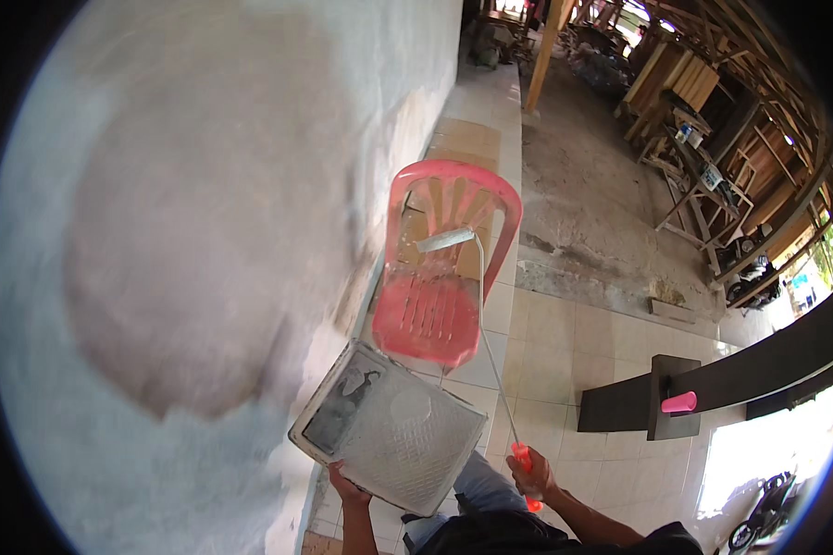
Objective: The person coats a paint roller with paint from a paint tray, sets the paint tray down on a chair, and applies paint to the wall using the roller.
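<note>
My left hand [349, 484] grips the near edge of a paint tray [416, 433], its fingers partly hidden beneath it. The tray has a ribbed ramp and a dark well with some pale paint at its left end. In my right hand [533, 474] is the orange handle of a long-framed paint roller [446, 240]. The roller's whitish sleeve is up in front of the backrest of a red plastic chair [427, 316], whose seat is spotted with paint. To the left stands a wall [201, 208] with a large grey-brown patch among pale bluish paint.
Cardboard [465, 139] lies on the tiled floor along the wall, behind the chair. A dark pillar [618, 402] with a pink cup [679, 402] is at the right. Beyond the tiles, a rough concrete floor leads to a wooden workbench [694, 173] and timber frames. A wooden post [547, 55] rises farther back.
</note>
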Demonstrator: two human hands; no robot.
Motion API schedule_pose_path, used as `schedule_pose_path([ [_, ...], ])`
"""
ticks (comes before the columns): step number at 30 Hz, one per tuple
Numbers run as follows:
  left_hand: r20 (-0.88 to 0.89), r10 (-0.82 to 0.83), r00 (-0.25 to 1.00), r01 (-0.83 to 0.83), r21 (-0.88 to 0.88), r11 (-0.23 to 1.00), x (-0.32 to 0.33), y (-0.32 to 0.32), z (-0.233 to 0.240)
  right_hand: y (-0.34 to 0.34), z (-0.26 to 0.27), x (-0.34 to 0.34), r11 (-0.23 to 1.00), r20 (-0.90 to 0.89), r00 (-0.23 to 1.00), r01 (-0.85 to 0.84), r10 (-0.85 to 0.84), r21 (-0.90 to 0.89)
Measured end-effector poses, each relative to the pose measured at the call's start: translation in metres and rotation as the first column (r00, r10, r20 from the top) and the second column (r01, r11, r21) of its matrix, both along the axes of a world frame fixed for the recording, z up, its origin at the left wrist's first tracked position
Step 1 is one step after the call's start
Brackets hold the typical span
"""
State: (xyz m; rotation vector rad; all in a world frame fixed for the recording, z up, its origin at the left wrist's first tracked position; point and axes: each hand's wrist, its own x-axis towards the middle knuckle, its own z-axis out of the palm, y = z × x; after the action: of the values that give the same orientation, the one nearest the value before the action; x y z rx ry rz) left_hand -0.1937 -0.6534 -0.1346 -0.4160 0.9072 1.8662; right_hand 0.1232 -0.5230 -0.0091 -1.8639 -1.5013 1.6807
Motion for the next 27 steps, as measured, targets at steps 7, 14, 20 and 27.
schedule_pose_path([
  [7, 0.071, -0.157, 0.985, 0.160, -0.039, 0.986, -0.013, 0.136, -0.106, 0.044, -0.008, 0.038, 0.996, 0.173, 0.981, 0.079, -0.084, 0.037],
  [14, 0.138, -0.195, 0.971, 0.213, -0.132, 0.968, -0.016, 0.269, -0.159, 0.068, 0.017, 0.020, 0.950, 0.293, 0.922, 0.294, -0.253, -0.104],
  [20, 0.186, -0.164, 0.969, 0.200, -0.193, 0.961, -0.010, 0.297, -0.213, 0.010, -0.004, 0.050, 0.971, 0.382, 0.901, 0.237, -0.205, -0.040],
  [27, 0.223, -0.249, 0.942, 0.274, -0.088, 0.958, -0.014, 0.336, -0.269, 0.027, 0.008, 0.020, 0.948, 0.575, 0.797, 0.299, -0.184, -0.111],
])
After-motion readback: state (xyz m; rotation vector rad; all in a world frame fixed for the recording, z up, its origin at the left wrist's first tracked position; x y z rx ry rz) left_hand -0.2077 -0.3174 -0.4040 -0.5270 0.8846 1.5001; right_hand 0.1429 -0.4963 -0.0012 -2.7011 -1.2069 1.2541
